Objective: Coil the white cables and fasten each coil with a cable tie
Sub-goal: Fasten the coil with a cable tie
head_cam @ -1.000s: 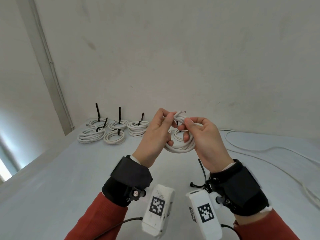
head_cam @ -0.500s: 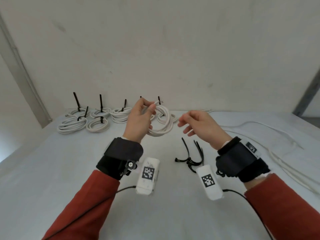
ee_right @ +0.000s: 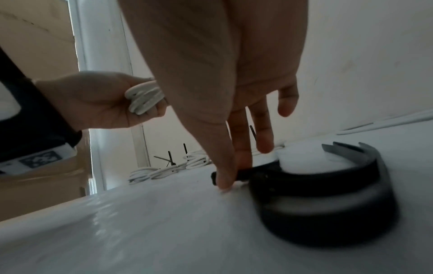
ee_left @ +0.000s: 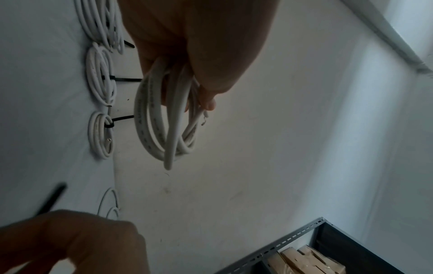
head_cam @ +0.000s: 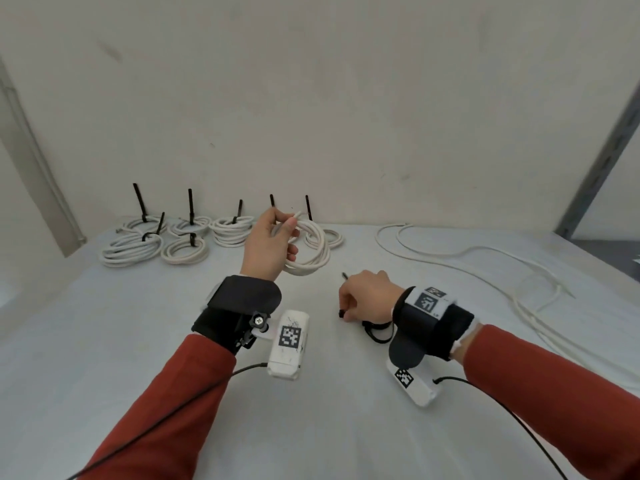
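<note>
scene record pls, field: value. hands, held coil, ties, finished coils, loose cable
left hand: raised, grips the untied coil
right hand: down at the table, pinching one black cable tie
spare ties: small black pile under the right wrist
tied coils: grouped at back left, tie tails sticking up
loose cable: uncoiled, on the right side

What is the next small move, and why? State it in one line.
Probably lift the black cable tie off the table and carry it to the white coil. The right hand pinches that tie against the surface, while the left hand holds the coil up, with no tie round it yet.
</note>
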`<state>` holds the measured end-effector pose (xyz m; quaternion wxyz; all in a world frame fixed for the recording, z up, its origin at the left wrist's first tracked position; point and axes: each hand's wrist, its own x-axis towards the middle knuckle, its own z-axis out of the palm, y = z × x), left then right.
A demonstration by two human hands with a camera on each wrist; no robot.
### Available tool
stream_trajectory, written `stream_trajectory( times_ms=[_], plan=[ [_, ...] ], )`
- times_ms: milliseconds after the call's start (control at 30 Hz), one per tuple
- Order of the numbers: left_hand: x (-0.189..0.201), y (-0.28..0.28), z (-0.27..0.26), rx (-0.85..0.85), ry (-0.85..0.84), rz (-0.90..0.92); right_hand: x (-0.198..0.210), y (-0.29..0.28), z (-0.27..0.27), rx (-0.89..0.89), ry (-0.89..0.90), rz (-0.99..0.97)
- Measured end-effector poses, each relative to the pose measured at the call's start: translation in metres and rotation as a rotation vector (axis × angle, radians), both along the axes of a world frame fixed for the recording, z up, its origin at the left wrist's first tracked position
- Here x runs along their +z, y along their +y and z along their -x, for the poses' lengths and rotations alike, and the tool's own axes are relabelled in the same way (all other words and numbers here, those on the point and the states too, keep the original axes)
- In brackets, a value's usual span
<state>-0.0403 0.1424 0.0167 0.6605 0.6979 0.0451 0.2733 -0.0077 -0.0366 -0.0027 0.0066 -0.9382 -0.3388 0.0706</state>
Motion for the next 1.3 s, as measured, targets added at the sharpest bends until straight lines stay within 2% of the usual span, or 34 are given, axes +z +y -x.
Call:
stream_trajectory(
  times_ms=[67,133,267,333,500,633,700,867,1000,1133,1300],
  plan=[
    [0.001,0.003,0.000,0.032,-0.011,-0.006,0.011,-0.002,-0.002,-0.005,0.001,-0.178],
    [0.002,0.006,0.001,0.058,-0.015,-0.009,0.031,-0.007,-0.001,-0.048,0.009,-0.485],
    [0.003,0.010,0.001,0.101,-0.037,-0.035,0.079,-0.018,0.020,-0.052,0.218,-1.161],
    [0.005,0.011,0.002,0.101,-0.052,-0.011,0.098,-0.023,0.035,-0.007,0.293,-1.319],
    [0.013,0.009,0.006,0.052,-0.102,0.117,0.105,-0.018,0.055,0.081,0.480,-1.330],
    [0.025,0.000,0.016,0.020,-0.160,0.117,0.092,-0.004,0.053,0.061,0.444,-1.239],
    [0.031,-0.007,0.022,-0.009,-0.186,0.101,0.087,0.002,0.049,0.041,0.370,-1.222],
    [0.039,-0.019,0.031,-0.120,-0.204,0.118,0.084,0.009,0.040,0.018,-0.002,-1.196],
    [0.043,-0.025,0.035,-0.197,-0.215,0.131,0.086,0.006,0.037,0.046,-0.113,-1.245],
    [0.046,-0.030,0.040,-0.326,-0.201,0.159,0.090,0.003,0.036,0.070,-0.080,-1.311],
    [0.048,-0.034,0.045,-0.403,-0.219,0.121,0.095,0.002,0.040,0.059,0.108,-1.422]
  ],
)
